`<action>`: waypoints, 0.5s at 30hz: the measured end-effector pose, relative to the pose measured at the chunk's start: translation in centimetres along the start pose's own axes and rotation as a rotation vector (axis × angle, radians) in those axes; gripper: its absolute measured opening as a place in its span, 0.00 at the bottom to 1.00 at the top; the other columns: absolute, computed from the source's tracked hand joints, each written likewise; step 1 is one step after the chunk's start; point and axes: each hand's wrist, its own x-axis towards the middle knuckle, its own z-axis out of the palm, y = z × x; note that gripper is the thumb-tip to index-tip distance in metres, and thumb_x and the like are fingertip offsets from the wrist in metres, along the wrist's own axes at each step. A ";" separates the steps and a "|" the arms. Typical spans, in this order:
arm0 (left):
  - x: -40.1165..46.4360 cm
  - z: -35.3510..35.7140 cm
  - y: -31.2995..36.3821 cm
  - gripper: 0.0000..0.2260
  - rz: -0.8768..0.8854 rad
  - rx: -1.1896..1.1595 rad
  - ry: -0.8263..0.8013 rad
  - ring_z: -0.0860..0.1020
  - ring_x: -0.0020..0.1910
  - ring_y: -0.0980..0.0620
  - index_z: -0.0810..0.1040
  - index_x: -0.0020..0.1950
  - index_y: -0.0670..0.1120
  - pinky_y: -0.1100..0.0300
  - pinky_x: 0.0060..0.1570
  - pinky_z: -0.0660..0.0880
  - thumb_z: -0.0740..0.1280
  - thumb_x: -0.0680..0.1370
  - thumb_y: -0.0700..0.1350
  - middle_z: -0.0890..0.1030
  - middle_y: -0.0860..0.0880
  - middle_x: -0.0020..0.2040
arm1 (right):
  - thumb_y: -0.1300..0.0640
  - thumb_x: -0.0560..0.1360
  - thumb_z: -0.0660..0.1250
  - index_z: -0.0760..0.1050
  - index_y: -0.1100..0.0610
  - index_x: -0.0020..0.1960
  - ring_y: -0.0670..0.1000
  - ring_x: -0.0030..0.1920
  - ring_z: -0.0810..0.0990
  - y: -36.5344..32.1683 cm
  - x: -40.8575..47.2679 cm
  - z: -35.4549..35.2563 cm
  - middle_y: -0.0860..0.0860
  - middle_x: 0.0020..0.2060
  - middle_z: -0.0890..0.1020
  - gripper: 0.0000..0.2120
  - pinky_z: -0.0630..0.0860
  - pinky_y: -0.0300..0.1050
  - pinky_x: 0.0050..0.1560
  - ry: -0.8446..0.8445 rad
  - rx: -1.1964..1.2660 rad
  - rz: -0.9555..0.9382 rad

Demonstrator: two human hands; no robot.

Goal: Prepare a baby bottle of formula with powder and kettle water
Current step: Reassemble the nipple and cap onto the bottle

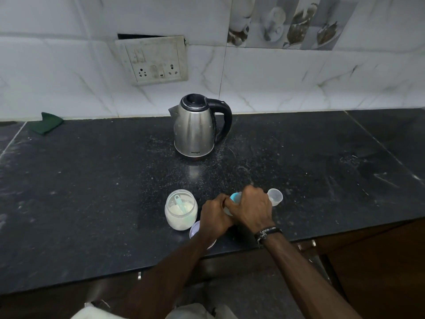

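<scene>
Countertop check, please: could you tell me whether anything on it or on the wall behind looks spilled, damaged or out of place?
Yes. Pale specks and smears are scattered over the dark countertop, thickest around the kettle, looking like spilled powder. On the wall, the switch plate is grimy and hangs askew, with a dark gap showing above it.

Home kitchen: tiled wall [276, 72], black stone counter [92, 192], kettle [197, 127].
</scene>
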 end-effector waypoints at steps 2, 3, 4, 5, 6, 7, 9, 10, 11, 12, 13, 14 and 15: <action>-0.1 -0.3 0.3 0.19 0.003 -0.002 -0.013 0.83 0.39 0.52 0.80 0.45 0.51 0.52 0.41 0.79 0.77 0.61 0.59 0.86 0.51 0.39 | 0.30 0.67 0.65 0.76 0.58 0.40 0.59 0.44 0.83 0.9 0.2 -0.5 0.57 0.41 0.83 0.29 0.78 0.50 0.42 -0.066 -0.007 -0.034; -0.1 -0.4 0.3 0.22 -0.001 -0.014 -0.015 0.84 0.39 0.52 0.80 0.45 0.51 0.52 0.41 0.79 0.77 0.60 0.62 0.86 0.51 0.39 | 0.28 0.66 0.65 0.76 0.59 0.36 0.57 0.41 0.83 1.5 0.5 -1.1 0.56 0.37 0.84 0.31 0.78 0.51 0.40 -0.129 0.019 -0.058; -0.1 -0.4 0.3 0.24 -0.004 -0.025 -0.016 0.84 0.39 0.51 0.80 0.45 0.50 0.51 0.41 0.79 0.77 0.59 0.64 0.86 0.50 0.39 | 0.28 0.66 0.66 0.77 0.59 0.35 0.56 0.38 0.83 2.1 0.8 -2.0 0.54 0.33 0.84 0.31 0.79 0.51 0.39 -0.211 0.086 -0.076; -0.1 -0.3 0.2 0.26 0.001 -0.038 -0.017 0.84 0.40 0.52 0.80 0.46 0.49 0.51 0.41 0.79 0.77 0.58 0.65 0.86 0.51 0.39 | 0.29 0.66 0.68 0.79 0.60 0.36 0.54 0.36 0.84 2.7 1.2 -2.8 0.54 0.30 0.84 0.31 0.80 0.52 0.39 -0.297 0.180 -0.079; 0.0 -0.2 0.0 0.26 0.006 -0.048 -0.023 0.84 0.40 0.53 0.80 0.47 0.49 0.50 0.41 0.80 0.78 0.58 0.65 0.86 0.51 0.40 | 0.31 0.67 0.71 0.81 0.60 0.39 0.54 0.35 0.85 3.4 1.6 -3.6 0.54 0.30 0.85 0.29 0.81 0.51 0.39 -0.372 0.281 -0.058; 0.0 -0.1 -0.2 0.26 0.012 -0.052 -0.030 0.84 0.41 0.54 0.80 0.48 0.50 0.49 0.42 0.80 0.79 0.58 0.64 0.86 0.52 0.41 | 0.34 0.66 0.74 0.81 0.60 0.44 0.54 0.36 0.85 4.2 2.1 -4.3 0.54 0.31 0.85 0.28 0.82 0.51 0.40 -0.407 0.368 -0.020; 0.1 -0.1 -0.3 0.27 0.010 -0.049 -0.044 0.85 0.44 0.56 0.79 0.50 0.50 0.49 0.44 0.81 0.79 0.58 0.64 0.87 0.53 0.45 | 0.35 0.62 0.78 0.79 0.58 0.54 0.54 0.40 0.86 6.3 3.4 -4.6 0.53 0.37 0.86 0.32 0.82 0.52 0.45 -0.352 0.422 0.046; 0.1 -0.1 -0.4 0.28 0.007 -0.050 -0.047 0.85 0.45 0.56 0.79 0.51 0.50 0.49 0.46 0.82 0.79 0.58 0.64 0.87 0.53 0.46 | 0.35 0.60 0.78 0.77 0.57 0.59 0.54 0.45 0.85 7.4 4.0 -4.6 0.53 0.43 0.86 0.37 0.82 0.52 0.49 -0.303 0.364 0.055; 0.1 -0.1 -0.4 0.29 0.005 -0.052 -0.048 0.84 0.46 0.56 0.79 0.51 0.50 0.49 0.47 0.82 0.79 0.58 0.64 0.87 0.53 0.47 | 0.33 0.59 0.79 0.75 0.57 0.63 0.55 0.51 0.84 8.5 4.6 -4.3 0.53 0.50 0.85 0.42 0.80 0.52 0.53 -0.260 0.261 0.057; 0.1 -0.1 -0.4 0.29 0.002 -0.054 -0.048 0.84 0.47 0.56 0.79 0.52 0.50 0.49 0.48 0.82 0.78 0.58 0.64 0.87 0.53 0.48 | 0.32 0.57 0.79 0.73 0.57 0.65 0.56 0.56 0.81 9.6 5.1 -3.8 0.55 0.56 0.82 0.45 0.79 0.53 0.56 -0.236 0.160 0.054; 0.1 0.0 -0.4 0.29 0.000 -0.058 -0.048 0.84 0.47 0.56 0.79 0.51 0.50 0.49 0.48 0.82 0.78 0.58 0.65 0.87 0.53 0.48 | 0.33 0.56 0.79 0.71 0.58 0.65 0.57 0.58 0.79 10.5 5.4 -3.3 0.56 0.59 0.80 0.47 0.78 0.54 0.57 -0.235 0.088 0.056; 0.1 0.0 -0.4 0.29 -0.004 -0.061 -0.048 0.84 0.47 0.57 0.79 0.51 0.50 0.49 0.48 0.82 0.78 0.58 0.65 0.87 0.53 0.48 | 0.34 0.56 0.80 0.70 0.58 0.65 0.59 0.59 0.78 11.1 5.6 -2.7 0.57 0.61 0.79 0.46 0.77 0.55 0.56 -0.252 0.045 0.063; 0.0 0.0 -0.4 0.29 -0.007 -0.063 -0.049 0.84 0.47 0.57 0.79 0.51 0.50 0.49 0.48 0.82 0.78 0.57 0.65 0.87 0.53 0.48 | 0.37 0.58 0.81 0.70 0.58 0.65 0.60 0.59 0.78 11.4 5.5 -2.1 0.57 0.61 0.78 0.44 0.77 0.55 0.56 -0.269 0.017 0.073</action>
